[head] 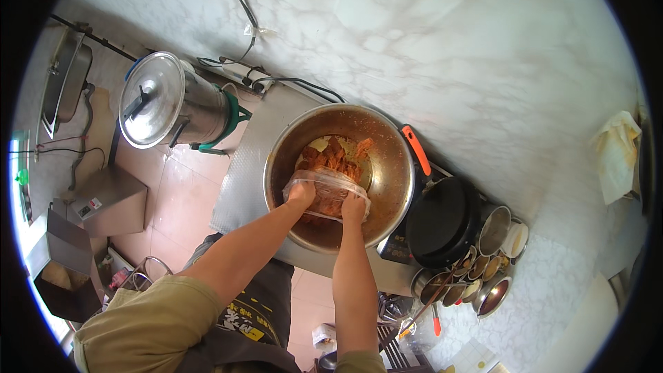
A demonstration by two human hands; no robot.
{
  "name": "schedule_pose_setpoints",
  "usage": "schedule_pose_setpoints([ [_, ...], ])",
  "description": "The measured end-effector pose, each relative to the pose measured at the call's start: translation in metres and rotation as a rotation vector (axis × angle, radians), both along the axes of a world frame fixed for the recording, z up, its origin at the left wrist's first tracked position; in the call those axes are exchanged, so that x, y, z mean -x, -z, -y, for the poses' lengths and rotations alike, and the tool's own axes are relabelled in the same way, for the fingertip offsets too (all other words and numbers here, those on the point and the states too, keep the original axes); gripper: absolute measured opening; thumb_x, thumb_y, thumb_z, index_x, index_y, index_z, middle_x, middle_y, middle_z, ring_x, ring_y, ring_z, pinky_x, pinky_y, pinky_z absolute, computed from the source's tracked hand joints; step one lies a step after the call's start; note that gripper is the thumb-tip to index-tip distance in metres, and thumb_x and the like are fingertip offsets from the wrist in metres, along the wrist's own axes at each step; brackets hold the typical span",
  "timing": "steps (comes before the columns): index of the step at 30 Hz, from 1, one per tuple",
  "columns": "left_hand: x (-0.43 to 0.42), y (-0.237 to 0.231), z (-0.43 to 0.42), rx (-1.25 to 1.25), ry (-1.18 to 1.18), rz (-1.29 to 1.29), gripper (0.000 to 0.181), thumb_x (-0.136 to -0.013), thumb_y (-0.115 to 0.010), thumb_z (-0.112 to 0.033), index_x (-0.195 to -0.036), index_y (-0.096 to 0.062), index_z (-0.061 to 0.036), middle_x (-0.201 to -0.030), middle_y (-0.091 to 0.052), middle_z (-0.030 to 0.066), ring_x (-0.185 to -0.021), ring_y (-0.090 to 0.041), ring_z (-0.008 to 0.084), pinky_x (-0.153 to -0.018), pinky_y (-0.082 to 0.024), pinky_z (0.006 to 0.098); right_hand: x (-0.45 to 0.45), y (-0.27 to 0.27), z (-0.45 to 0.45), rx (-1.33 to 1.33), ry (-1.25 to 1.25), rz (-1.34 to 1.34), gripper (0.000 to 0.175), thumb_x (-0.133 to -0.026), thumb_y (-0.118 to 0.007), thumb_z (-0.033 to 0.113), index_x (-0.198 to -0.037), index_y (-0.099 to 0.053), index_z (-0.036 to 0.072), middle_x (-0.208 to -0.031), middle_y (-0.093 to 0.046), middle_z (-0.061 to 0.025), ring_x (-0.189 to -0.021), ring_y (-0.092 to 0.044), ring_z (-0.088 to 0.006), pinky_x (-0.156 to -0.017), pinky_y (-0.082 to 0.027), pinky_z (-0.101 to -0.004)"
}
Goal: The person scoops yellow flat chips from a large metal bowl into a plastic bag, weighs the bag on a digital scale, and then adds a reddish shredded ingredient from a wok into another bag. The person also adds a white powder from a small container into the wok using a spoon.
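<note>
A wide stainless steel bowl (391, 176) stands on the counter before me. Reddish-brown, sauce-coated pieces of food (331, 158) lie in its bottom, and one lighter orange clump sits apart to the right. Over the near part of the bowl spreads a clear plastic bag (331, 181), with reddish food showing in or through it. My left hand (302, 194) grips the bag's left side, its fingers partly covered by the film. At the opposite side, my right hand (354, 208) has hold of the bag's edge. Which food lies inside the bag and which beneath it, I cannot tell.
Right of the bowl a black pan (440, 223) rests by an induction cooker (398, 248). Several small metal bowls (479, 267) crowd the counter's right end. A tall lidded steel pot (155, 98) stands at the left. Black cables (300, 81) run along the marbled wall (440, 46).
</note>
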State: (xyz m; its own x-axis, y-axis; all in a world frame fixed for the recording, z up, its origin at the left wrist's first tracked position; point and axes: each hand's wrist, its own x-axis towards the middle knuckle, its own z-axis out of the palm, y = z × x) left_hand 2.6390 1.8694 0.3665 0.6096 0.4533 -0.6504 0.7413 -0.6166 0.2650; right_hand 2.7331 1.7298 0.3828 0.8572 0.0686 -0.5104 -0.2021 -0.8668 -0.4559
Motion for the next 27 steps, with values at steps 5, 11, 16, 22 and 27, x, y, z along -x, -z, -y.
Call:
schedule_pose_setpoints([
  [5, 0.003, 0.003, -0.008, -0.279, 0.662, -0.201, 0.034, -0.096, -0.048, -0.025, -0.115, -0.063, -0.0015, -0.093, -0.069, 0.0148, -0.087, -0.07, 0.0283, -0.071, -0.056, 0.0363, 0.001, -0.003, -0.011, -0.152, 0.442, -0.543, 0.062, -0.096, -0.039, 0.054, -0.133, -0.051, 0.004, -0.121, -0.062, -0.0181, -0.111, -0.059, -0.0351, -0.092, -0.047, -0.0404],
  [11, 0.005, 0.013, -0.018, -0.039, 0.559, -0.179, 0.04, -0.092, -0.055, -0.027, -0.125, -0.058, -0.0039, -0.099, -0.069, 0.0182, -0.093, -0.068, 0.0351, -0.084, -0.053, 0.0392, 0.001, -0.027, -0.004, -0.36, 0.481, -0.608, 0.059, -0.096, -0.042, 0.053, -0.124, -0.058, 0.003, -0.12, -0.062, -0.0144, -0.109, -0.06, -0.0302, -0.088, -0.048, -0.0398],
  [16, -0.007, -0.005, -0.004, 0.28, -0.515, 0.026, 0.061, -0.097, -0.038, -0.049, -0.115, -0.065, 0.0033, -0.121, -0.06, 0.028, -0.118, -0.056, 0.0399, -0.101, -0.044, 0.0423, 0.004, 0.023, 0.013, -0.272, 0.315, -0.34, 0.057, -0.096, -0.043, 0.051, -0.125, -0.056, 0.003, -0.123, -0.06, -0.0132, -0.109, -0.059, -0.0314, -0.089, -0.047, -0.0421],
  [22, -0.01, -0.037, 0.001, 0.416, -1.02, 0.105, 0.075, -0.095, -0.035, -0.061, -0.124, -0.06, 0.0029, -0.126, -0.056, 0.0293, -0.124, -0.049, 0.0434, -0.105, -0.039, 0.0426, 0.017, 0.002, -0.018, -0.655, 0.776, -0.594, 0.059, -0.098, -0.045, 0.046, -0.134, -0.047, -0.001, -0.131, -0.055, -0.0125, -0.111, -0.059, -0.0287, -0.093, -0.049, -0.0424],
  [27, -0.011, -0.041, -0.002, 0.575, -1.185, 0.304, 0.075, -0.093, -0.042, -0.061, -0.128, -0.055, 0.0037, -0.121, -0.059, 0.0305, -0.119, -0.053, 0.0429, -0.1, -0.042, 0.0451, 0.014, -0.026, -0.018, -0.802, 0.719, -0.539, 0.049, -0.099, -0.045, 0.04, -0.13, -0.051, 0.003, -0.126, -0.056, -0.0129, -0.11, -0.059, -0.0263, -0.09, -0.051, -0.0386],
])
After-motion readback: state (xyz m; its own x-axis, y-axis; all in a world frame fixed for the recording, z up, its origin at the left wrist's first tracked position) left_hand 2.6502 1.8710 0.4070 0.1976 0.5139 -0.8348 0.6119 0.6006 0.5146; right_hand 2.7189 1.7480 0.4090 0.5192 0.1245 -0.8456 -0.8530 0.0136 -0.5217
